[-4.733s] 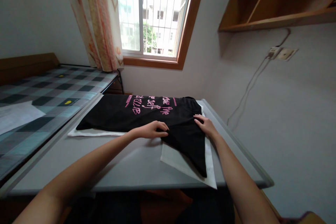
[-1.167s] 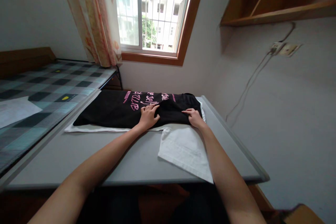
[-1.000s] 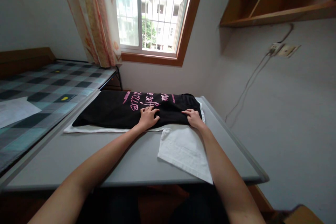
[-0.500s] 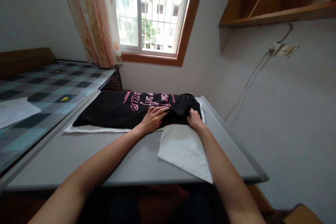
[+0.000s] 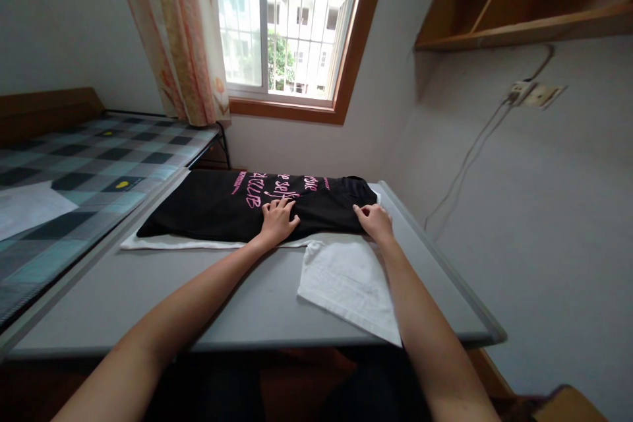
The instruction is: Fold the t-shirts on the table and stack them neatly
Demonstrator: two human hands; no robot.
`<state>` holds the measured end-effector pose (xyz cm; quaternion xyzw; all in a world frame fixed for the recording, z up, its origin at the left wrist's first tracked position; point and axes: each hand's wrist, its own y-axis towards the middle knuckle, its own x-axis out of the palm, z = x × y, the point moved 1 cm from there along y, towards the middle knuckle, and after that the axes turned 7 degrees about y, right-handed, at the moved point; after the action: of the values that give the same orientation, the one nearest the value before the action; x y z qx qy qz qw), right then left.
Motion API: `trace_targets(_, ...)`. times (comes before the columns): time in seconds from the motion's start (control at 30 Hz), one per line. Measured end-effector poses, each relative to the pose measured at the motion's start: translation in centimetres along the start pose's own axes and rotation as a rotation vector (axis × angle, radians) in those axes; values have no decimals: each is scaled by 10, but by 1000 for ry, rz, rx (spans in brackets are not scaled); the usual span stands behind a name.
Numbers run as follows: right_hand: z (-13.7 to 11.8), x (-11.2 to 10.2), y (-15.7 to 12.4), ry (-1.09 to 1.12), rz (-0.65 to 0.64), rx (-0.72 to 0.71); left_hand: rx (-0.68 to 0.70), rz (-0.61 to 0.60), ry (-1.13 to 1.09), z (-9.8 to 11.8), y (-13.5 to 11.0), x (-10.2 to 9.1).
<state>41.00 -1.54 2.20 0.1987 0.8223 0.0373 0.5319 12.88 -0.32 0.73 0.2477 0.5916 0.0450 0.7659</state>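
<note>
A black T-shirt (image 5: pixel 212 208) with pink lettering lies folded lengthwise on the table. Beneath it is a white T-shirt (image 5: pixel 346 270), whose sleeve spreads toward the table's front edge. My left hand (image 5: pixel 278 219) rests on the black shirt near the lettering, fingers spread and pressing down. At the shirt's right part, near the collar, my right hand (image 5: pixel 376 221) has thumb and forefinger pinched on the black fabric. A folded-over black flap lies between the two hands and covers part of the lettering.
The grey table (image 5: pixel 237 303) stands against a bed (image 5: pixel 148 158) with a checked cover. White paper (image 5: pixel 34 208) lies on that bed. A wooden shelf (image 5: pixel 519 26) hangs at upper right, above a wall socket (image 5: pixel 537 93) with a cable. Behind are a curtain (image 5: pixel 182 39) and a barred window.
The black shirt's near sleeve part has been folded over and flattened, covering some lettering. My left hand slid slightly left and spread its fingers; my right hand shifted slightly right.
</note>
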Motion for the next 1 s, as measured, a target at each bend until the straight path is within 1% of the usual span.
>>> trace_targets(0.1,2,3,-1,24,-68,-16,63,-3,-40,0,0,-1)
trace_targets(0.17,1,5,-2,49,-87,-28,113,28,-53,1,0,-2)
trace_targets(0.2,0,5,-2,58,-83,-27,118,52,-50,1,0,-3)
trace_targets(0.23,-1,5,-3,68,-72,-23,101,75,-43,1,-1,-3)
trace_targets(0.3,-3,5,-4,93,-54,-14,24,101,-28,0,-1,-4)
trace_targets(0.4,-4,4,-4,119,-37,-10,-74,92,-29,-3,0,-3)
trace_targets(0.47,-4,5,-4,119,-28,-6,-82,76,-40,-4,1,-2)
trace_targets(0.63,-1,2,-4,93,-13,29,-40,36,-63,-3,0,-1)
trace_targets(0.7,1,0,-2,77,-17,57,-55,76,-69,-2,0,-3)
trace_targets(0.77,5,-3,0,70,-42,83,-58,158,-72,-3,-1,-7)
trace_targets(0.8,7,-4,2,75,-64,86,-17,189,-81,-3,-1,-10)
trace_targets(0.83,10,-4,3,88,-92,80,68,195,-98,-2,-2,-12)
trace_targets(0.87,13,-4,5,113,-121,65,194,174,-120,-1,-3,-13)
trace_targets(0.93,18,-4,8,193,-149,14,476,84,-145,2,-5,-14)
trace_targets(0.97,21,-3,10,239,-133,-10,582,45,-138,4,-6,-14)
trace_targets(1.0,23,-3,11,279,-97,-26,648,22,-120,5,-7,-14)
